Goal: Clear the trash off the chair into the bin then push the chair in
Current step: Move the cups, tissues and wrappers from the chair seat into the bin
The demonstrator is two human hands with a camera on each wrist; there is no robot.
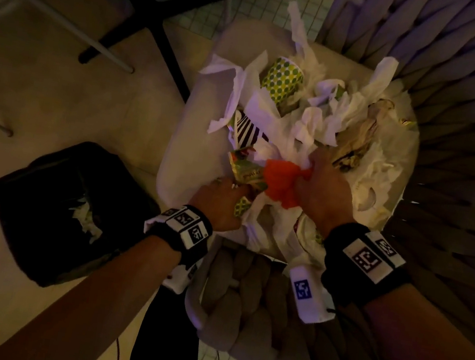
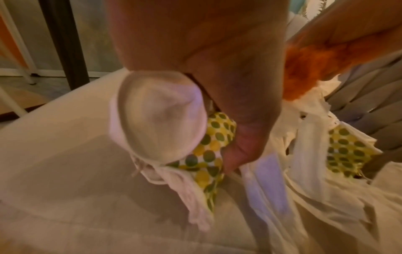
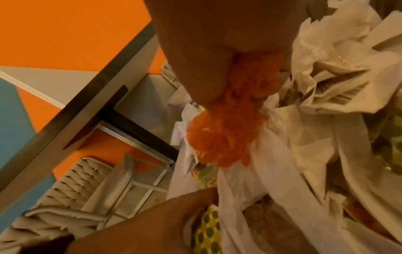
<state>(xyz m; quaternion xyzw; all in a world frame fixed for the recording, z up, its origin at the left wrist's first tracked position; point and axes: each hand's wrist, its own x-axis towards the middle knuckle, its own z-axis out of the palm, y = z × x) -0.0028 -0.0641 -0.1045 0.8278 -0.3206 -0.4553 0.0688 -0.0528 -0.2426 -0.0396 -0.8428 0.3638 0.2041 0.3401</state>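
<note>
trash (image 1: 297, 121) on chair (image 1: 188, 129), bin (image 1: 49, 213) left

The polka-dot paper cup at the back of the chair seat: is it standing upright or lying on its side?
Lying on its side. In the head view the polka-dot paper cup shows its whole dotted wall lengthwise, resting among white crumpled tissues on the chair seat.

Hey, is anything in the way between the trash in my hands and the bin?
Nothing visible. The bin sits open on the floor left of the chair, beside the left hand; only bare floor lies between seat edge and bin.

Two hands (image 1: 221, 199) (image 1: 324, 189); one bin (image 1: 50, 207); one chair (image 1: 188, 129); two dotted cups (image 1: 281, 81) (image 2: 208, 151); one orange wad (image 1: 282, 183).
</note>
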